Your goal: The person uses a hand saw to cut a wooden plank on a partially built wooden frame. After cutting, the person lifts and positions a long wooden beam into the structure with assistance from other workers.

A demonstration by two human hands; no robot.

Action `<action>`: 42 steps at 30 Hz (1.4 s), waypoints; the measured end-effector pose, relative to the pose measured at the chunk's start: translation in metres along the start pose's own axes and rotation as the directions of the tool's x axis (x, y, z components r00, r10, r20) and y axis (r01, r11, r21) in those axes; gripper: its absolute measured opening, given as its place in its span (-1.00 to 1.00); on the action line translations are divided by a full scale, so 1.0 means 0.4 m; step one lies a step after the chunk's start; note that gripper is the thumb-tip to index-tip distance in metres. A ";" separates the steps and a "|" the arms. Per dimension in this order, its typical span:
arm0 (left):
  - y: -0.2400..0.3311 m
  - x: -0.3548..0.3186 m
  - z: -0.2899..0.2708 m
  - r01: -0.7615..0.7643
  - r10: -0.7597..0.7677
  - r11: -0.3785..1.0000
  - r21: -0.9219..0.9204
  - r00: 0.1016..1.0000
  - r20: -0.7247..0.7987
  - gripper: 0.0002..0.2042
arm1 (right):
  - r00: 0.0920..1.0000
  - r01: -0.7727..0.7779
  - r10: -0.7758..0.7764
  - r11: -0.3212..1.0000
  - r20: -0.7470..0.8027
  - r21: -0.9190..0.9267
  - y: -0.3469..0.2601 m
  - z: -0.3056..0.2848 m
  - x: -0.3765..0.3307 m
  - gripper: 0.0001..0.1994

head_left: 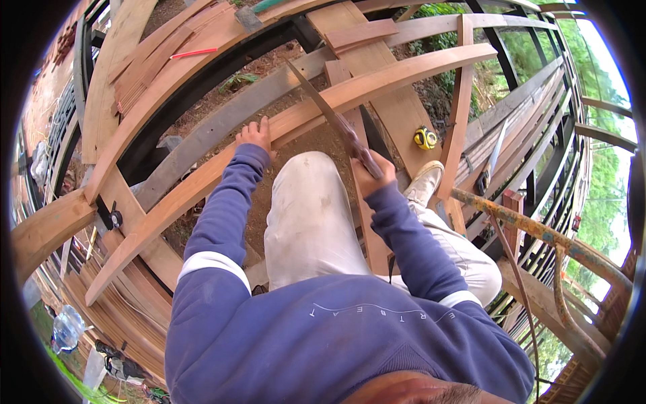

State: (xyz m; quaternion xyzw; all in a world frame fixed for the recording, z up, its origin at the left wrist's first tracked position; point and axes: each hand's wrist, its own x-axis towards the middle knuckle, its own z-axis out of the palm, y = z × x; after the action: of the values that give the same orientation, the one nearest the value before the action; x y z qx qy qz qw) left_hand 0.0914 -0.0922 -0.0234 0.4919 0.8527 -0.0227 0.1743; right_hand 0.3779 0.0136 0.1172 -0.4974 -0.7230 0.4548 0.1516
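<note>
A long reddish-brown wooden beam (pixel 377 87) runs from the lower left to the upper right in front of me. My left hand (pixel 257 136) grips its near side, fingers curled over the top. In my right hand (pixel 372 176) is the brown handle of a handsaw (pixel 330 116); I see the blade almost edge-on, so its teeth do not show. The blade lies across the beam, right of my left hand, its tip pointing up and left past the far edge. My bent knee (pixel 306 195) is just below the beam, between both hands.
A yellow-and-black tape measure (pixel 425 138) rests on a plank at right. Beyond it lies another handsaw (pixel 494 156). A red pencil (pixel 194 53) and a hammer (pixel 249 19) lie on boards at upper left. A rusty pipe (pixel 531 222) crosses at right; gaps between timbers show ground.
</note>
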 end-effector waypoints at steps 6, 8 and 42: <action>-0.009 -0.003 -0.008 0.045 -0.044 0.999 0.015 0.999 -0.026 -0.01 | 0.992 0.125 -0.125 0.992 -0.015 -0.001 0.028 -0.163 -0.253 -0.85; 0.003 -0.026 0.011 0.032 -0.032 0.999 0.016 0.999 -0.025 -0.01 | 0.996 0.089 -0.090 0.996 0.022 0.012 -0.005 -0.081 -0.116 -0.91; -0.011 -0.017 0.047 0.009 0.004 0.998 0.054 0.970 -0.242 -0.06 | 0.990 0.143 -0.143 0.987 -0.005 -0.079 -0.008 -0.128 -0.209 -0.84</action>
State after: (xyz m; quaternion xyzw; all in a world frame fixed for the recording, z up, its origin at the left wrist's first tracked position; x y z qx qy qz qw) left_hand 0.0958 -0.1040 -0.0395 0.4945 0.8673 0.0140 0.0553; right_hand 0.4488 -0.0323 0.1667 -0.4522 -0.7733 0.4114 0.1680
